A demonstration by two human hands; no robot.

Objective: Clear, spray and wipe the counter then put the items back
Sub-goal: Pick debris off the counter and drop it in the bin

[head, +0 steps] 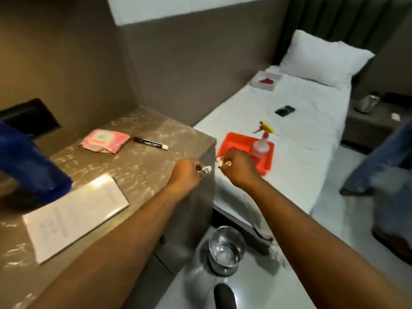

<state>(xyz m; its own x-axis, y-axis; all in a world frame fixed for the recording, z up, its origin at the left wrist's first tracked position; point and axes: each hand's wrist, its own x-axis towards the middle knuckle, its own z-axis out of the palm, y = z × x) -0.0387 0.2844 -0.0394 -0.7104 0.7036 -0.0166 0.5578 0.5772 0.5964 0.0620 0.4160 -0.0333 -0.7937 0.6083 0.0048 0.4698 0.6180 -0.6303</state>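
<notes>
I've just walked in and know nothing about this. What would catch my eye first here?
Probably the two hands in the middle: the left hand and right hand each pinch a small crumpled white scrap at the counter's corner. Behind them, a bright orange tray on the white bed holds a spray bottle with a yellow and red trigger. On the counter lie a pink packet, a black marker and a white paper pad.

On the mottled brown surface lie one pink wipes packet, one black marker with a white cap, one white paper sheet and one blue plastic object. The bed carries one red tray, one clear spray bottle, one dark phone and one white pillow. One metal bin stands on the floor.
</notes>
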